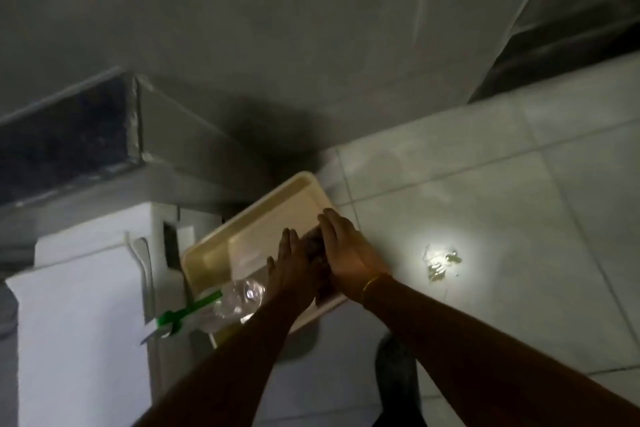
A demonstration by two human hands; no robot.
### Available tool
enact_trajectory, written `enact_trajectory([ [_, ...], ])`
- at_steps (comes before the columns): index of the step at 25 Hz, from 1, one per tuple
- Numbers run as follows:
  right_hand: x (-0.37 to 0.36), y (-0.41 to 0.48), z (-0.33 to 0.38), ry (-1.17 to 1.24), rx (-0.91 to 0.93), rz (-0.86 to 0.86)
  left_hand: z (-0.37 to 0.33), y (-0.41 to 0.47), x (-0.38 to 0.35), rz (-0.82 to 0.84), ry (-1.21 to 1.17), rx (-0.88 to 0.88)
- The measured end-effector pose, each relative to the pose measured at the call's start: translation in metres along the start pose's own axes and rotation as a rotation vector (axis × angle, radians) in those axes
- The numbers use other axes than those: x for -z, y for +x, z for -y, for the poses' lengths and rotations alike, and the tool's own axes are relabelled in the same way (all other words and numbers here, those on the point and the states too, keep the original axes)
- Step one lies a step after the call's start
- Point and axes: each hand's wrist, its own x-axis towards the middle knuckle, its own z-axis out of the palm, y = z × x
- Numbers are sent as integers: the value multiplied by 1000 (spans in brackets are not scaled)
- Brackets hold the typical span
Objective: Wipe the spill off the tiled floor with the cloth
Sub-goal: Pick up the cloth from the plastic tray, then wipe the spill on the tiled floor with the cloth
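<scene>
A dark cloth (314, 248) lies in a cream plastic tray (214, 253) that rests on a white unit. My left hand (291, 263) and my right hand (349, 253) press on the cloth from either side, fingers stretched forward, so most of it is hidden between them. A gold bangle circles my right wrist. The spill (440, 262) is a small wet patch glinting in a bright spot of light on the pale tiled floor (519, 218), to the right of the tray and apart from my hands.
A clear plastic bottle (239, 298) lies in the tray's near end, beside a green-handled tool (187, 310). The white unit (86, 305) fills the left side. A grey wall and ledge (69, 135) stand behind. My dark shoe (394, 367) is on the floor below the tray.
</scene>
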Motion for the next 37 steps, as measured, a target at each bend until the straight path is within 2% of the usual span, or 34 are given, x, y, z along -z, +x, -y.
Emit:
enact_trajectory([
  [2,-54,27,0,-134,-9,47,21,33,-37,-131,-273,134],
  [5,-89,45,-3,-208,-76,105,28,60,-65,-297,-485,310],
  [7,-103,50,-2,-241,-114,36,32,69,-82,-343,-588,419],
  [10,-98,60,0,-216,-170,-17,40,77,-85,-256,-722,504],
  [12,-87,61,-3,-224,-125,26,36,68,-80,-256,-792,455],
  [15,-52,51,-8,-159,33,47,18,41,-61,-411,-754,258],
  [17,-23,33,-16,28,33,0,3,20,-49,-483,-780,110],
  [20,18,-12,-38,211,29,-140,-25,-6,-36,-502,-808,-126],
  [22,36,-49,-66,296,14,-216,-56,-18,-40,-479,-772,-279],
  [24,39,-87,-107,467,-64,-244,-92,-27,-64,-403,-771,-356],
  [27,11,-138,-187,648,-281,-236,-132,-23,-145,-232,-750,-299],
  [29,-40,-158,-246,619,-381,-208,-141,-7,-224,-29,-762,-201],
  [31,-105,-168,-298,531,-429,-113,-141,12,-303,92,-691,-96],
  [34,-193,-168,-343,431,-431,-60,-131,44,-390,124,-633,-32],
  [36,-234,-160,-360,440,-450,-146,-121,69,-429,105,-585,-40],
  [37,-251,-155,-365,368,-478,-237,-114,82,-441,65,-541,-73],
])
